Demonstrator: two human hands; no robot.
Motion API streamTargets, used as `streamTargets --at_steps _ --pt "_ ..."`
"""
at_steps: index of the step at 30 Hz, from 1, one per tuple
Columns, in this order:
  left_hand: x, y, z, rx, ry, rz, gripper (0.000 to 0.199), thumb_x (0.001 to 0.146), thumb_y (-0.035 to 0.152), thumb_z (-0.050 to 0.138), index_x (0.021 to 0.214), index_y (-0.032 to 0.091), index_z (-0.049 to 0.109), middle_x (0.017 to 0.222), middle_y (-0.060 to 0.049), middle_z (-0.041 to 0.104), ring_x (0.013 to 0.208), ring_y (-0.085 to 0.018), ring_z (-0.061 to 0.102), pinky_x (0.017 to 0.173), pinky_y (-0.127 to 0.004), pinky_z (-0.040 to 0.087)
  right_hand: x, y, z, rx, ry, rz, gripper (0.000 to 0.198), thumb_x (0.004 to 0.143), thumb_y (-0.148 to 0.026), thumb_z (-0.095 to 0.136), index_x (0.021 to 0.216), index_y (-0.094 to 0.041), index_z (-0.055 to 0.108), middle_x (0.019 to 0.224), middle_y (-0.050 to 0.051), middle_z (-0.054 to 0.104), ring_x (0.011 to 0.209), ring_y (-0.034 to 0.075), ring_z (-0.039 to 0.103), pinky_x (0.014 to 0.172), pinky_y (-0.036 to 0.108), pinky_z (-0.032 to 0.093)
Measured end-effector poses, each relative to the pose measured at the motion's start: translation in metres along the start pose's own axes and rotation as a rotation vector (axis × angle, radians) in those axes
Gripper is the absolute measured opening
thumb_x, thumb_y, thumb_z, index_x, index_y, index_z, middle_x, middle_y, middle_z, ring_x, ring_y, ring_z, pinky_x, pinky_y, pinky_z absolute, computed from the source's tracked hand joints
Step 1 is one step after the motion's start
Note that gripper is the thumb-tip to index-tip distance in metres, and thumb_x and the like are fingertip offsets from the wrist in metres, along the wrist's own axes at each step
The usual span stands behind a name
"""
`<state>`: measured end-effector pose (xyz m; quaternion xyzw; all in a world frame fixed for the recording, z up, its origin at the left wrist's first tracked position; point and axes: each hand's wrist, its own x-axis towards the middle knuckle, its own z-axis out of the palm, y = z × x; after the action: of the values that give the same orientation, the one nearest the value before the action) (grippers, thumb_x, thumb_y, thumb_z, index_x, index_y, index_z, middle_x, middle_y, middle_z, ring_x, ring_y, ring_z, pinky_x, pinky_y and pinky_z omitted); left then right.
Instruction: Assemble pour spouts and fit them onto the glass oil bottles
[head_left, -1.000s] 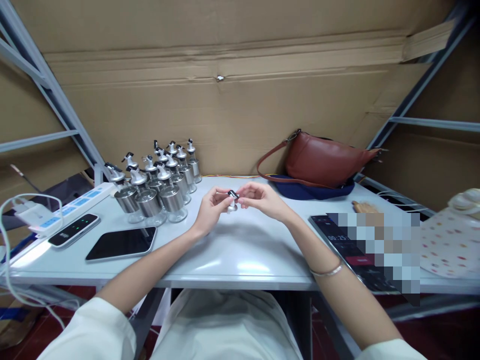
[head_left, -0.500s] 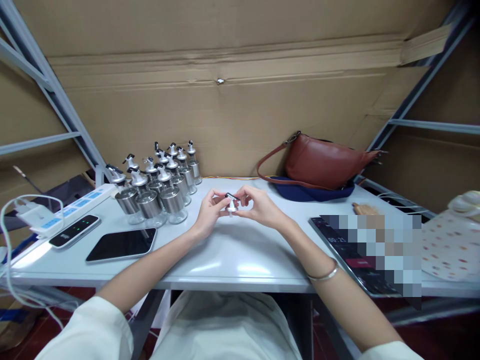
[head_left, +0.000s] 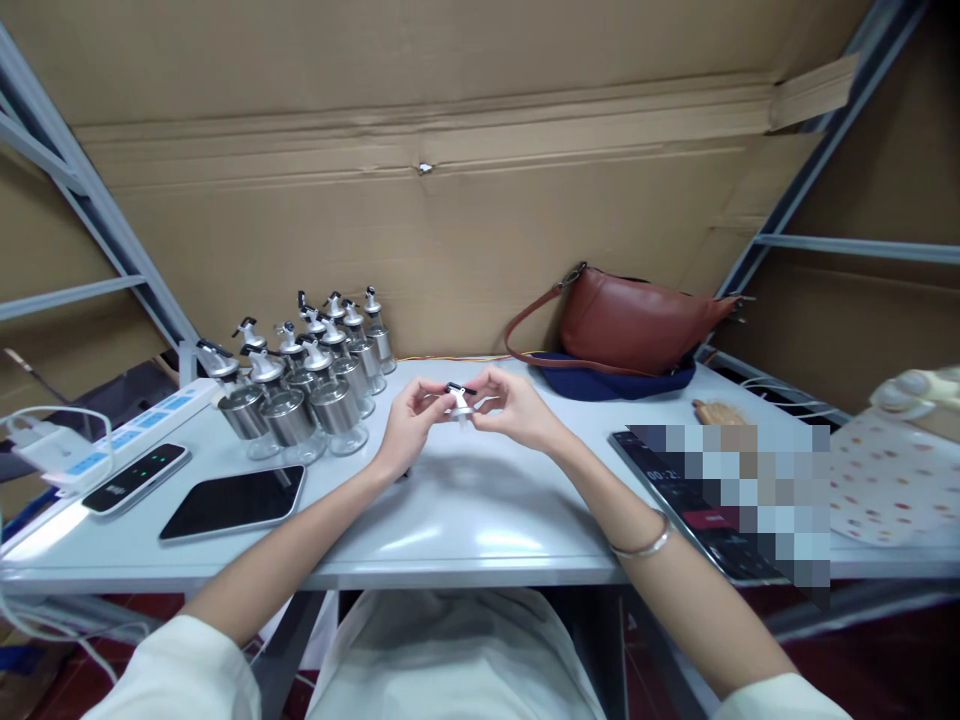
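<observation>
Above the middle of the table, a small silver pourer spout [head_left: 460,408] with a black flip cap is held between both hands. My left hand [head_left: 409,424] is closed, pinching the spout from the left, with its thumb near the cap. My right hand [head_left: 517,408] grips it from the right with fingertips at the cap and base. The lower end of the spout is pale and points down; fingers partly cover the rest. To the left stand several glass oil bottles [head_left: 337,405] with steel sleeves and similar spouts on top.
A phone [head_left: 234,502], a power bank [head_left: 136,480] and a power strip [head_left: 142,430] lie on the left. A brown bag [head_left: 637,322] rests on a dark blue cap [head_left: 611,382] at the back. A tablet [head_left: 697,515], partly pixelated, lies right beside a dotted pouch [head_left: 892,480].
The view has shifted slightly. Both hands still hold the spout, with the fingers a little repositioned around it. A small dark thing now shows beside my left wrist.
</observation>
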<state>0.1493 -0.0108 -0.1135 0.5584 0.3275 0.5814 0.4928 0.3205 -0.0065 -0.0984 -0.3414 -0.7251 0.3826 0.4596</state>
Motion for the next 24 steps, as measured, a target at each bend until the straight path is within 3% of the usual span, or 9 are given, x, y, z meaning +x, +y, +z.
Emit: streamTargets --at_steps 5,11,16,19,22,24 --pt "-0.001 -0.002 0.000 -0.010 0.034 -0.005 0.041 0.054 0.041 0.082 0.071 0.014 0.056 0.068 0.001 0.067 0.063 -0.012 0.064 0.064 -0.028 0.057 0.000 0.004 0.002 0.009 -0.009 -0.034 0.028 0.055 -0.016 0.070 0.077 -0.018 0.052 0.072 0.000 0.065 0.062 0.013 0.061 0.062 0.029 0.052" --pt "-0.002 0.000 0.000 0.017 0.031 0.049 0.036 0.059 0.039 0.079 0.071 0.014 0.057 0.069 0.000 0.067 0.065 -0.014 0.065 0.067 -0.030 0.057 -0.001 0.003 0.004 0.058 0.023 -0.024 0.025 0.053 -0.014 0.073 0.071 -0.018 0.056 0.067 0.000 0.066 0.061 0.013 0.062 0.062 0.028 0.052" --pt "-0.003 0.009 0.010 -0.024 0.128 0.129 0.035 0.073 0.041 0.068 0.096 0.018 0.054 0.099 -0.005 0.063 0.084 -0.014 0.063 0.073 -0.028 0.053 0.016 -0.008 0.006 0.466 0.200 0.017 0.025 0.058 -0.019 0.076 0.077 -0.018 0.061 0.076 0.000 0.070 0.068 0.013 0.067 0.067 0.027 0.056" --pt "-0.014 0.012 0.028 -0.187 0.115 -0.053 0.038 0.073 0.034 0.066 0.104 0.020 0.050 0.112 -0.007 0.057 0.094 -0.015 0.061 0.080 -0.030 0.050 0.046 -0.020 -0.007 0.850 0.340 0.032 0.016 0.068 -0.019 0.073 0.079 -0.018 0.062 0.081 0.001 0.070 0.074 0.011 0.067 0.070 0.022 0.057" --pt "-0.036 0.013 0.052 -0.362 -0.156 -0.416 0.048 0.064 0.022 0.072 0.107 0.017 0.052 0.113 -0.010 0.059 0.105 -0.020 0.058 0.088 -0.032 0.045 0.077 -0.036 -0.028 1.284 0.355 0.088 0.007 0.077 -0.010 0.061 0.077 -0.017 0.060 0.075 0.000 0.067 0.066 0.007 0.064 0.063 0.016 0.057" --pt "-0.053 0.012 0.069 -0.450 -0.344 -0.556 0.062 0.056 0.017 0.077 0.112 0.017 0.053 0.113 -0.011 0.061 0.109 -0.023 0.056 0.091 -0.033 0.043 0.089 -0.049 -0.042 1.601 0.296 0.048 0.012 0.083 -0.009 0.053 0.082 -0.018 0.060 0.072 -0.002 0.064 0.062 0.006 0.063 0.057 0.016 0.056"
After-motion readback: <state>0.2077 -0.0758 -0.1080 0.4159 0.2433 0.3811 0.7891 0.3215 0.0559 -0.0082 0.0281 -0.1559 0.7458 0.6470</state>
